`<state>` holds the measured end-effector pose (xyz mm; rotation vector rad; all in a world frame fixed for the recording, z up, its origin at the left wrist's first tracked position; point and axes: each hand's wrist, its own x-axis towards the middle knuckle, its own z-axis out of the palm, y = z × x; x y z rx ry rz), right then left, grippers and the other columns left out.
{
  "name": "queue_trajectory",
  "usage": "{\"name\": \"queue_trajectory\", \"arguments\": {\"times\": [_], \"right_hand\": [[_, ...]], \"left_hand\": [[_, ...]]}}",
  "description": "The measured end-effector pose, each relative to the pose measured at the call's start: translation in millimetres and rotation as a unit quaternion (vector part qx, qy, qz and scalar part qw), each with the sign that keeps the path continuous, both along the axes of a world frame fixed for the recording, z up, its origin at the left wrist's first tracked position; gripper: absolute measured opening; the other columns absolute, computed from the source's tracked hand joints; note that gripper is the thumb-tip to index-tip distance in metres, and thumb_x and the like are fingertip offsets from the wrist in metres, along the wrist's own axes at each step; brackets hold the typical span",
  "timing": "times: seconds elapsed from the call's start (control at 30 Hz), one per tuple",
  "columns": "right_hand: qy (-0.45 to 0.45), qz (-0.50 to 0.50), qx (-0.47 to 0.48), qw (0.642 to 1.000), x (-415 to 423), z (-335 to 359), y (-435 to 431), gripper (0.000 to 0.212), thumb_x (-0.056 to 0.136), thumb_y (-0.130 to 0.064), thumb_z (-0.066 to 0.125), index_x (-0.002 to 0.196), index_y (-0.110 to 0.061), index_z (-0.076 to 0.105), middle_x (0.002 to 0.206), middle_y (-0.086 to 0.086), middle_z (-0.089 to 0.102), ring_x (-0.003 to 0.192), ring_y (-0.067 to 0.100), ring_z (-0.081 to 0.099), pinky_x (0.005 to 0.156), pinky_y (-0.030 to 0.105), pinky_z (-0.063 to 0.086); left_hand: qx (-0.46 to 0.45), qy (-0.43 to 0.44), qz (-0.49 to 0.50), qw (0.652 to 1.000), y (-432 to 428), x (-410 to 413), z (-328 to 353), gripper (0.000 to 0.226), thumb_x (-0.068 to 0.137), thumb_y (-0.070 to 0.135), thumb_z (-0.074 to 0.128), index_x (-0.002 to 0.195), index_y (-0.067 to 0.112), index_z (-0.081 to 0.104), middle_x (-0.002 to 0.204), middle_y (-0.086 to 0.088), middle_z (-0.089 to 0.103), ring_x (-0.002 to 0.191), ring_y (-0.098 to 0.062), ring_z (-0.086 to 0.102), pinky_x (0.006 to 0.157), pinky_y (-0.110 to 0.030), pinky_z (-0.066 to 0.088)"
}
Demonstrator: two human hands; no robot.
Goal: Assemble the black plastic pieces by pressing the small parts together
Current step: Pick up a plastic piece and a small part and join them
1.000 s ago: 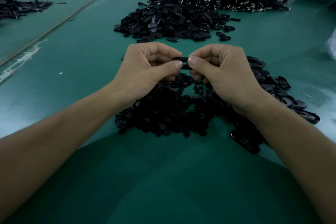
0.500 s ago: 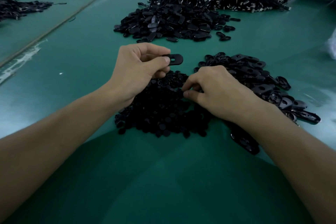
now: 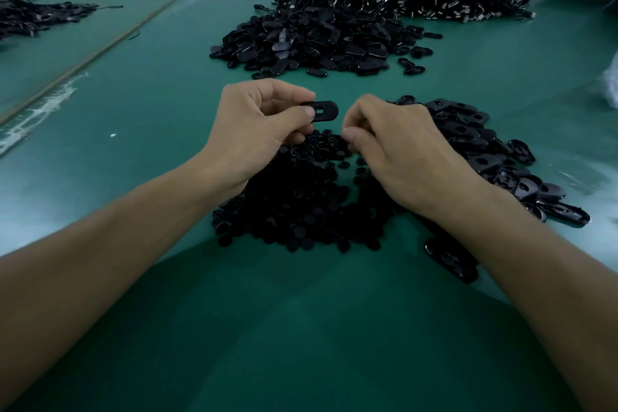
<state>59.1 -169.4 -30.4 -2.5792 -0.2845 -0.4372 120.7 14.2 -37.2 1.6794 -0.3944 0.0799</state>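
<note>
Left hand [image 3: 254, 134] pinches a flat black oval plastic piece [image 3: 325, 109]; right hand [image 3: 404, 157] curls its fingers above small black round parts [image 3: 301, 211], any catch hidden.

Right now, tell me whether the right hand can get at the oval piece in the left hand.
Probably yes: the left hand pinches the oval piece by one end, its free end points toward the right hand, and only open air lies between them.

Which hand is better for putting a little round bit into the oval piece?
Probably the right hand: its pinched fingertips sit just beside the oval piece, above the pile of small parts. The left hand is busy holding that piece.
</note>
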Motion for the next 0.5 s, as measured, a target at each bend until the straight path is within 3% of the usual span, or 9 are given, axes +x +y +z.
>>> {"name": "queue_trajectory", "arguments": {"times": [0.17, 0.27, 0.37, 0.5], "right_hand": [[-0.008, 0.002, 0.048, 0.999, -0.1, -0.2, -2.2, 0.02, 0.099, -0.02, 0.063, 0.117, -0.019, 0.069, 0.089, -0.011, 0.066, 0.082, 0.004, 0.061, 0.076, 0.008, 0.047], [-0.012, 0.008, 0.063, 0.998, -1.0, -0.2, -3.2, 0.015, 0.096, -0.019, 0.066, 0.11, -0.019, 0.071, 0.083, -0.015, 0.068, 0.081, 0.0, 0.064, 0.084, 0.018, 0.052], [-0.017, 0.02, 0.086, 0.996, -1.6, -0.6, -3.8, 0.005, 0.094, -0.017, 0.068, 0.098, -0.021, 0.07, 0.08, -0.01, 0.071, 0.077, 0.003, 0.067, 0.082, 0.028, 0.056], [-0.015, 0.027, 0.125, 0.992, -2.4, 0.2, -3.2, 0.008, 0.093, -0.016, 0.07, 0.092, -0.024, 0.071, 0.079, -0.01, 0.071, 0.076, 0.003, 0.068, 0.078, 0.023, 0.056]], "left_hand": [[0.026, -0.003, 0.001, 1.0, 0.3, -0.9, -0.5, 0.015, 0.087, 0.008, 0.075, 0.088, 0.022, 0.075, 0.075, -0.004, 0.076, 0.072, -0.019, 0.071, 0.074, -0.034, 0.059], [0.027, -0.005, 0.009, 1.0, 0.1, -2.4, 0.5, 0.013, 0.087, 0.009, 0.075, 0.088, 0.022, 0.075, 0.076, -0.005, 0.076, 0.073, -0.021, 0.071, 0.079, -0.043, 0.06], [0.023, 0.0, 0.018, 1.0, -0.3, -3.3, 1.5, 0.014, 0.088, 0.008, 0.075, 0.087, 0.022, 0.075, 0.076, -0.005, 0.076, 0.073, -0.022, 0.071, 0.085, -0.051, 0.058], [0.029, 0.008, 0.001, 1.0, 0.2, -2.9, 1.6, 0.014, 0.088, 0.005, 0.074, 0.088, 0.019, 0.074, 0.071, -0.001, 0.075, 0.069, -0.015, 0.07, 0.074, -0.032, 0.061]]}}
